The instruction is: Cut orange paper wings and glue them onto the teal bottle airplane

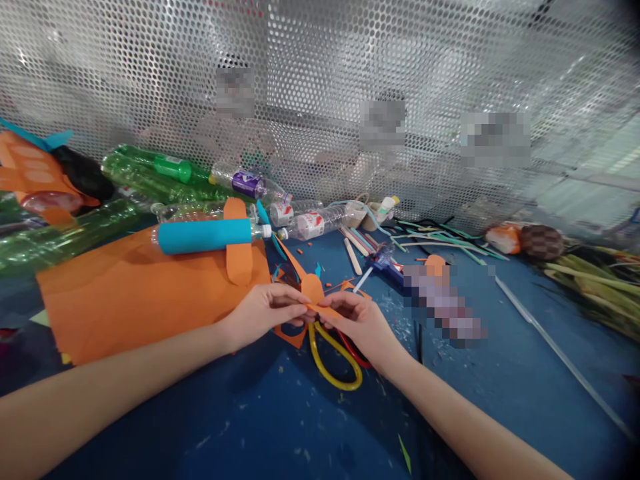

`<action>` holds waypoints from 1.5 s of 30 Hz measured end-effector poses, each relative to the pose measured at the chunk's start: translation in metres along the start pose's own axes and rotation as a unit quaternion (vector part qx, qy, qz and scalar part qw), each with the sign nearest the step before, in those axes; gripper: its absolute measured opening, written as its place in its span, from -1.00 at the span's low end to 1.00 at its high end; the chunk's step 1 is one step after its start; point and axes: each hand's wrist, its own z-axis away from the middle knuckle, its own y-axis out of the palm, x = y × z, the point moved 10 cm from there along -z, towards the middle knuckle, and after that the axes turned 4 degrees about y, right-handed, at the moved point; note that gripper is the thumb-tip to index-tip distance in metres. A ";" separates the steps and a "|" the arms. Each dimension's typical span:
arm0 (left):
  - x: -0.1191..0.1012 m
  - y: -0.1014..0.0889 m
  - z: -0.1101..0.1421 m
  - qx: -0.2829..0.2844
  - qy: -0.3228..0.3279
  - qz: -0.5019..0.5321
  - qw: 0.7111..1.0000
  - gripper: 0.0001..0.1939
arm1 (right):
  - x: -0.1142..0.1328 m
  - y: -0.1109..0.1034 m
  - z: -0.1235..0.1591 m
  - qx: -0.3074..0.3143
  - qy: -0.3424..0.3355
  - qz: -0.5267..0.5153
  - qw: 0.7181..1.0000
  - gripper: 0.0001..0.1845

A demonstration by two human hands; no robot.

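Observation:
Between my two hands is a small piece of orange paper (313, 288) with a rounded top and a folded lower edge. My left hand (267, 312) pinches its left side between thumb and fingers. On the other side, my right hand (357, 323) grips the folded edge. Scissors with a yellow handle (336, 387) and a red one lie on the blue table just beneath the paper. Left of my hands, a bottle wrapped in blue paper (205, 236) with orange wing-like strips rests on a large orange sheet (145, 293).
Several plastic bottles (320, 223) line the back by a perforated metal screen (310, 80). A blue glue gun (390, 267) lies right of my hands, near glue sticks (353, 257). Thin tubes (450, 243), corn husks (590, 287) and paper scraps lie about the table.

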 end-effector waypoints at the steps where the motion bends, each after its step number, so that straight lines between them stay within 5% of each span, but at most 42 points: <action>1: 0.000 0.000 0.000 -0.001 0.000 -0.002 1.000 -0.85 | 0.000 -0.001 0.000 -0.002 -0.001 0.000 1.000 -0.74; 23: -0.011 -0.001 0.004 -0.029 0.014 -0.064 0.997 -0.90 | 0.014 0.006 0.006 0.023 -0.074 0.042 0.996 -0.89; 34: -0.009 -0.001 0.005 -0.026 0.027 -0.092 0.995 -0.89 | 0.006 0.009 0.004 0.037 -0.042 0.009 0.998 -0.84; 45: -0.002 0.001 0.003 -0.014 -0.027 -0.004 1.000 -0.82 | 0.003 0.009 0.005 0.031 0.020 -0.002 0.999 -0.74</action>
